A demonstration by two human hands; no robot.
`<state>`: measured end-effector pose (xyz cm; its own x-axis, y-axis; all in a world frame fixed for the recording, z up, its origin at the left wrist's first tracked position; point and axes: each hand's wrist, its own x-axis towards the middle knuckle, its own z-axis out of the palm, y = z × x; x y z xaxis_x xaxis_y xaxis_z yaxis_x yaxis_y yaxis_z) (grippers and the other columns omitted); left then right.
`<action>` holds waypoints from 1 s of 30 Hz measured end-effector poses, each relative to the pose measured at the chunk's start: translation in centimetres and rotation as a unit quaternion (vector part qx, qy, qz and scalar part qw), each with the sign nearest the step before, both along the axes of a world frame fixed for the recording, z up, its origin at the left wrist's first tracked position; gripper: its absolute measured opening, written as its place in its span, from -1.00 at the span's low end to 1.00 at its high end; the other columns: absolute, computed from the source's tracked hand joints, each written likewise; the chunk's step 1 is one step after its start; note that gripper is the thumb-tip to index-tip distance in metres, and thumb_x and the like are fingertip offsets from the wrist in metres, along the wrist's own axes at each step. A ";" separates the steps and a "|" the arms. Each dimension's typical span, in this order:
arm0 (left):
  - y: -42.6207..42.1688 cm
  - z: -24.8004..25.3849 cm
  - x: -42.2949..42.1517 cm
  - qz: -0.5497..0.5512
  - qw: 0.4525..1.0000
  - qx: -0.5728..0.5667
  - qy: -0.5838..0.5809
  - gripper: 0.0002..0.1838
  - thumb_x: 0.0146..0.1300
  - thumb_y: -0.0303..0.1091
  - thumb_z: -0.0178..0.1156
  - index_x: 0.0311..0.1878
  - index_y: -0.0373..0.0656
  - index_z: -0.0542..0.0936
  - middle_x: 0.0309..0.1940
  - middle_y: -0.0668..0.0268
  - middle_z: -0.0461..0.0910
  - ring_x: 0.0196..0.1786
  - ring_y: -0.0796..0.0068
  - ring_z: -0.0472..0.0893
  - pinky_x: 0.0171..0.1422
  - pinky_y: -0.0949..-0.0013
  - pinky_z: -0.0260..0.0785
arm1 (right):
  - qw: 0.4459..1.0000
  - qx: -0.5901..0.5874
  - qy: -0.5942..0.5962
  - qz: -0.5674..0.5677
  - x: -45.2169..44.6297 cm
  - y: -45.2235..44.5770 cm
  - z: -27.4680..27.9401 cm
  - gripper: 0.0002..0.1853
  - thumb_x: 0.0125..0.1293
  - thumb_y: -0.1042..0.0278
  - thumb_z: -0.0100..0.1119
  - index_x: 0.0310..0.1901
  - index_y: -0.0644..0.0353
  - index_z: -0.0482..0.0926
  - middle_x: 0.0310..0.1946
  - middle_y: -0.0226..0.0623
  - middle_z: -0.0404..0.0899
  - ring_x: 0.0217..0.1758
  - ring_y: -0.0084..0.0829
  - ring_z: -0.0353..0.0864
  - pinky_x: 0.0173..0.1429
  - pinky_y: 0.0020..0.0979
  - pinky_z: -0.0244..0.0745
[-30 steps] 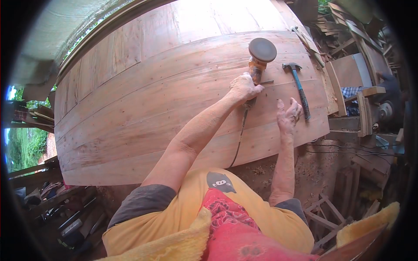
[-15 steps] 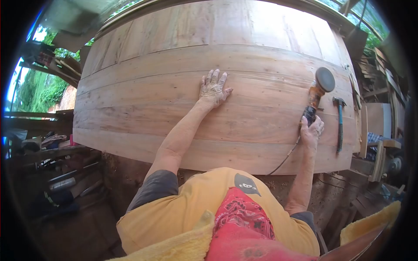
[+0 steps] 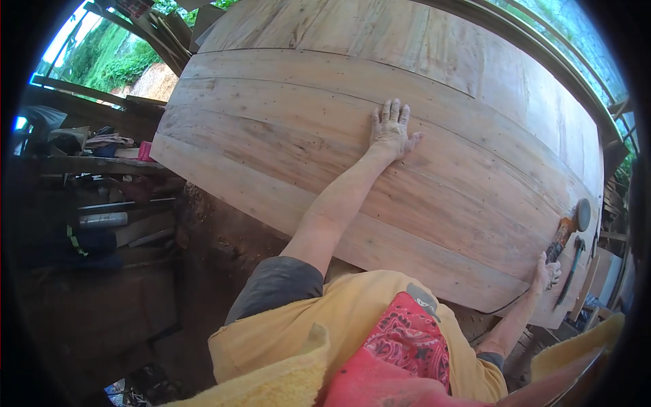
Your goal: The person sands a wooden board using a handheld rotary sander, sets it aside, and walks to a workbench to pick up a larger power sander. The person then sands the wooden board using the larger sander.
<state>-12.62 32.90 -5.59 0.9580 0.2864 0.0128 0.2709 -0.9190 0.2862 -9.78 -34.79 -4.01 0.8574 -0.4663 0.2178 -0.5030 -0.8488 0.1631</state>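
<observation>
My left hand (image 3: 390, 132) lies flat on the wide wooden panel (image 3: 305, 136), fingers spread, holding nothing. At the panel's right end, my right hand (image 3: 546, 273) is closed round the rear of an orange and black power tool (image 3: 562, 234). A round grey disc (image 3: 582, 215) tops the tool, and its cord runs back over the panel's near edge. Just right of the tool lies a hammer (image 3: 573, 271) with a dark handle. The panel is made of several planks with nail marks along them.
Shelves (image 3: 102, 165) with cloths, a pink item (image 3: 145, 151) and a silvery cylinder (image 3: 103, 220) stand at the left. Boards lean at the far right. A red bandana (image 3: 407, 332) and yellow cloth hang close below the camera.
The view has swung left. My left hand has left the tool and come to rest on the panel; my right hand, empty and beside the hammer earlier, has taken hold of the tool.
</observation>
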 end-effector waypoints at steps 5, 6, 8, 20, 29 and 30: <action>0.2 0.0 -0.2 0.013 1.000 -0.023 -0.016 0.08 0.46 0.42 0.04 0.72 -0.28 0.09 0.76 -0.02 -0.05 0.81 0.00 -0.16 0.81 -0.20 -0.37 | 0.994 0.032 0.065 -0.078 -0.1 1.2 0.9 -0.03 0.24 -0.53 0.31 0.40 0.17 0.44 0.40 0.19 0.43 0.49 0.30 0.38 0.44 0.31 0.40; 0.2 0.1 -0.2 0.013 0.999 -0.027 -0.016 0.08 0.46 0.41 0.04 0.72 -0.29 0.08 0.77 -0.02 -0.06 0.81 0.00 -0.17 0.81 -0.21 -0.37 | 0.992 0.041 0.077 -0.089 -0.3 1.3 1.5 -0.04 0.23 -0.51 0.32 0.37 0.20 0.45 0.40 0.19 0.43 0.51 0.30 0.37 0.45 0.30 0.40; 0.0 0.1 -0.3 0.019 0.999 -0.032 -0.017 0.09 0.46 0.41 0.04 0.72 -0.31 0.07 0.77 -0.03 -0.06 0.81 -0.01 -0.17 0.81 -0.21 -0.38 | 0.994 0.037 0.080 -0.072 -0.5 1.3 2.0 -0.04 0.23 -0.51 0.34 0.36 0.21 0.45 0.40 0.20 0.43 0.50 0.30 0.36 0.44 0.32 0.40; 0.0 -0.9 0.7 0.030 0.997 0.048 0.057 0.05 0.51 0.36 0.01 0.75 -0.27 0.02 0.80 0.03 -0.15 0.83 0.01 -0.26 0.80 -0.23 -0.36 | 0.993 0.096 -0.061 0.014 -5.1 5.5 2.6 -0.25 0.21 -0.27 0.42 0.15 0.24 0.50 0.16 0.12 0.55 0.33 0.23 0.49 0.34 0.28 0.44; 3.6 -7.4 3.0 0.015 0.989 0.141 -0.031 -0.05 0.53 0.33 0.02 0.70 -0.25 0.19 0.73 -0.13 0.04 0.78 -0.07 -0.04 0.79 -0.20 -0.21 | 0.979 0.142 -0.134 -0.064 -18.0 3.9 4.6 -0.17 0.25 -0.04 0.51 0.39 0.31 0.38 0.25 0.10 0.44 0.39 0.14 0.39 0.45 0.14 0.38; 3.5 -7.2 3.1 0.015 0.989 0.146 -0.025 -0.05 0.53 0.32 0.03 0.69 -0.25 0.20 0.73 -0.13 0.04 0.78 -0.08 -0.04 0.79 -0.20 -0.21 | 0.977 0.136 -0.141 -0.080 -20.2 3.5 4.2 -0.17 0.24 -0.03 0.51 0.38 0.31 0.38 0.25 0.10 0.43 0.39 0.13 0.39 0.45 0.13 0.38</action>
